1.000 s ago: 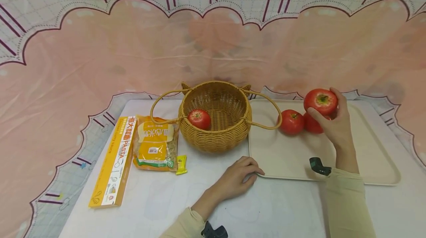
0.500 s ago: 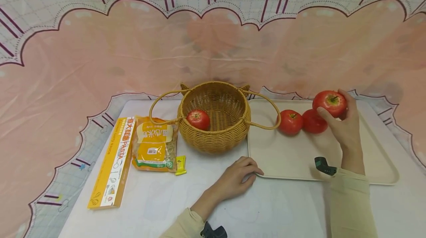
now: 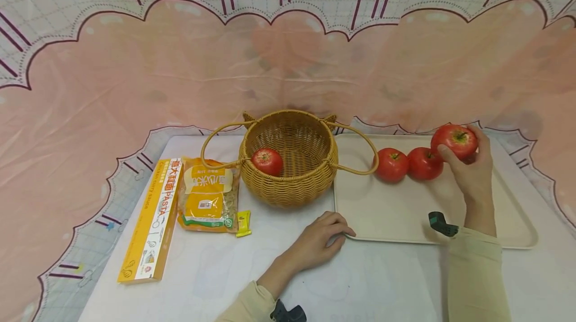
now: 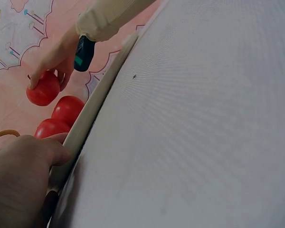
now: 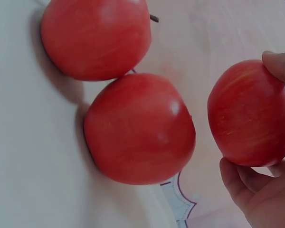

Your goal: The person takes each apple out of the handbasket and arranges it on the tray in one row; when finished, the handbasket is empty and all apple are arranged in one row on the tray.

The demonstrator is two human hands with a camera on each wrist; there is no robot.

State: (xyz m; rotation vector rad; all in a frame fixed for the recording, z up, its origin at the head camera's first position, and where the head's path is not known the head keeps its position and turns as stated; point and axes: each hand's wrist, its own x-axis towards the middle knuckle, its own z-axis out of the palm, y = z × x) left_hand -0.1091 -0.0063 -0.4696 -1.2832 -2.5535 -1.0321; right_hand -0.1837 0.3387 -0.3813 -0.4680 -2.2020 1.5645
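My right hand [image 3: 472,174] grips a red apple [image 3: 454,141] between thumb and fingers, over the right part of the cream tray [image 3: 391,214]. Just left of it, two more red apples [image 3: 391,165] sit side by side on the tray. In the right wrist view the held apple [image 5: 251,114] is apart from the nearer tray apple [image 5: 140,128]. My left hand [image 3: 317,242] rests at the tray's front left corner, fingers loosely bent, a fingertip at the rim [image 4: 92,102]. One apple [image 3: 267,162] lies inside the wicker basket [image 3: 290,192], against its left side.
The basket's two looped handles [image 3: 357,172] spread outward, the right one over the tray. Left of the basket lie an orange food bag [image 3: 209,197], a small yellow packet [image 3: 243,223] and a long pasta box [image 3: 150,219]. A patterned cloth [image 3: 288,72] hangs behind.
My right hand has moved right and slightly down with its apple, away from the two apples on the tray. The left hand has stayed at the tray corner.
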